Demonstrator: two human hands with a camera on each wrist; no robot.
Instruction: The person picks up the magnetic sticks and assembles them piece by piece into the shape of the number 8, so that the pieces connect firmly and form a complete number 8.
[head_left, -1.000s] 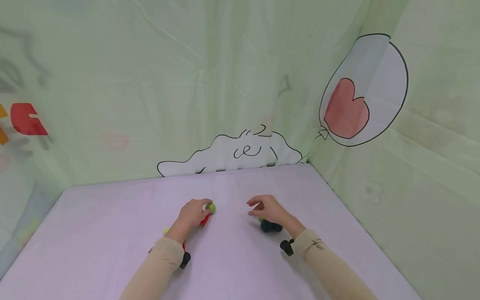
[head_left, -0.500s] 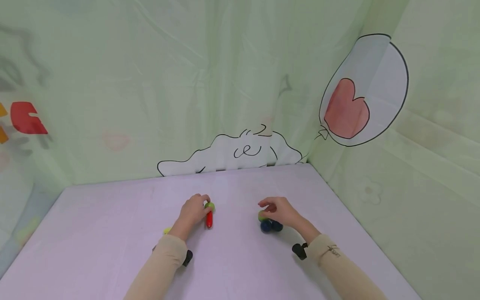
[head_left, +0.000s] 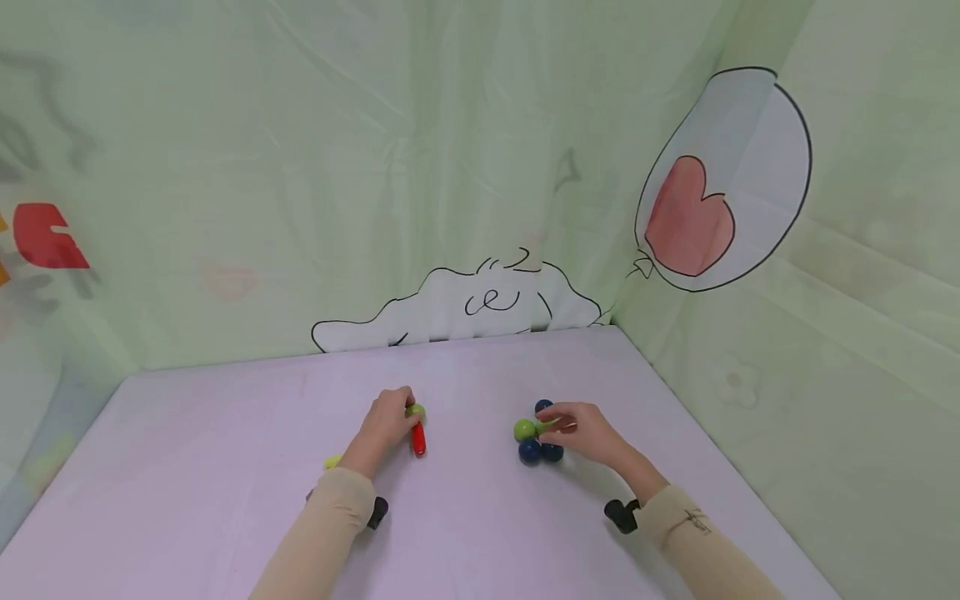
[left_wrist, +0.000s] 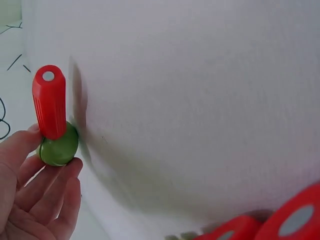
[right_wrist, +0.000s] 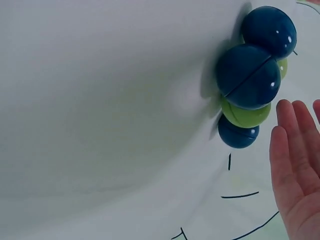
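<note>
My left hand (head_left: 386,418) pinches a small green ball (left_wrist: 60,150) between thumb and fingers. Against the ball stands a red ribbed handle (left_wrist: 49,102) with a grey dot on its end; whether the two are one piece, I cannot tell. My right hand (head_left: 588,429) hovers beside a cluster of shiny balls, its fingers straight in the right wrist view and apart from them. The cluster has a green ball (head_left: 524,430) at its left, dark blue balls (head_left: 529,452) on the near side and another blue ball (right_wrist: 239,132) at the far side.
Red handles with grey dots (left_wrist: 295,220) fill the lower right corner of the left wrist view. A yellow piece (head_left: 332,461) shows past the left forearm. The pale tabletop (head_left: 472,517) meets a printed cloth wall (head_left: 480,167) at the back.
My right hand has drawn back to the right, uncovering the green balls and the far blue ball. Under the left hand, the red handle has swung from slanted to pointing nearly straight toward me.
</note>
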